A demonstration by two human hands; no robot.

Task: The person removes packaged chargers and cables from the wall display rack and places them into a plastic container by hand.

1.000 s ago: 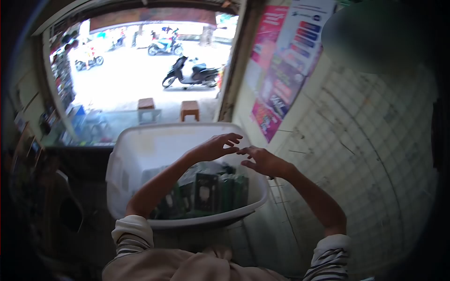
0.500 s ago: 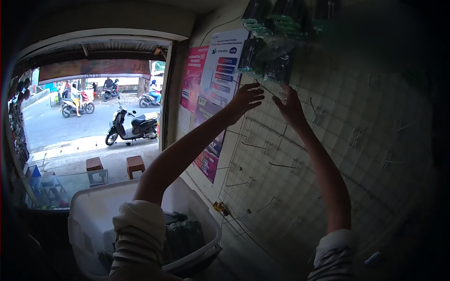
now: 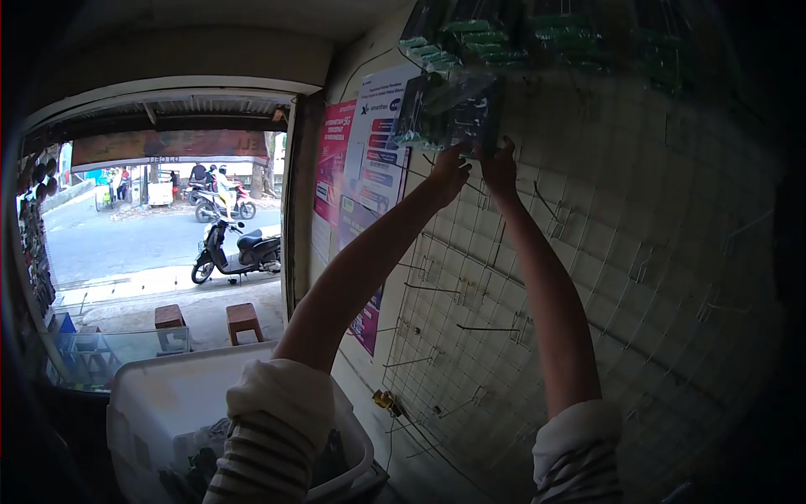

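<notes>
A dark plastic packet with a greenish lower part (image 3: 472,118) hangs high on the wall grid. My left hand (image 3: 450,175) is raised to its lower edge, fingers curled, with thumb and forefinger closed at the packet's bottom. Beside it, my right hand (image 3: 499,170) pinches the lower right corner, one finger pointing up. Fine contact at the fingertips is dim and hard to make out. Another such packet (image 3: 420,113) hangs just to the left.
More packets (image 3: 483,34) hang in a row above. Bare metal hooks (image 3: 491,328) stick out of the wire grid (image 3: 579,277). Below my left arm stands a white plastic tub (image 3: 159,378) with dark packets inside. Posters (image 3: 336,160), stools (image 3: 243,323) and a parked scooter (image 3: 235,252) are to the left.
Both hands have come closer together and up to the packet's lower edge, their fingers closing in. The view has shifted, showing more hanging packets on the right. Traffic outside has moved.
</notes>
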